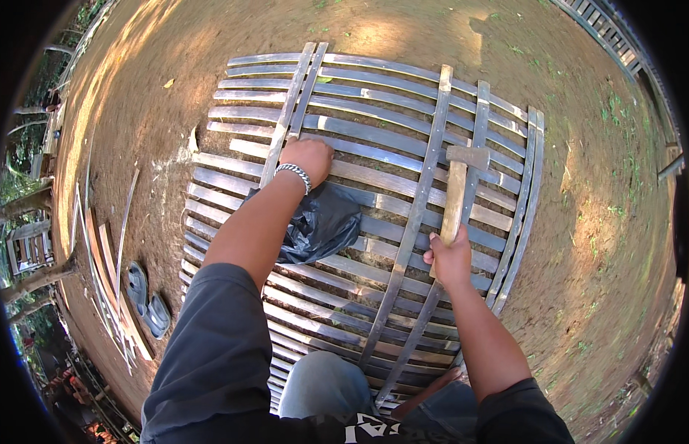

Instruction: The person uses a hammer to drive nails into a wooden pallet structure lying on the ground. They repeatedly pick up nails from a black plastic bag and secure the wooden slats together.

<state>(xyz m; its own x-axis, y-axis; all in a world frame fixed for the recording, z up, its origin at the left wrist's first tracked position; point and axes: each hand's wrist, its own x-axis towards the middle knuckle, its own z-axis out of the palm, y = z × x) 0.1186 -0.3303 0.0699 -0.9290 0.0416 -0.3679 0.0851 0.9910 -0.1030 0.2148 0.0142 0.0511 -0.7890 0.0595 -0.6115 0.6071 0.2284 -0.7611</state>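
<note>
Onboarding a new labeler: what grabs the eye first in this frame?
The big panel of bamboo slats lying on the dirt fills the centre. The right hand grips a wooden-handled hammer over it, while the left hand presses on a slat. A crumpled black plastic bag lies on the panel between the arms.

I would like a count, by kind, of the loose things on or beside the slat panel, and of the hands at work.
Hammer, held in the right hand: 1
Black plastic bag on the bamboo slat panel: 1
Grey sandals on the ground: 2
Hands, counting the left hand pressing on the panel: 2
Total: 6
</note>
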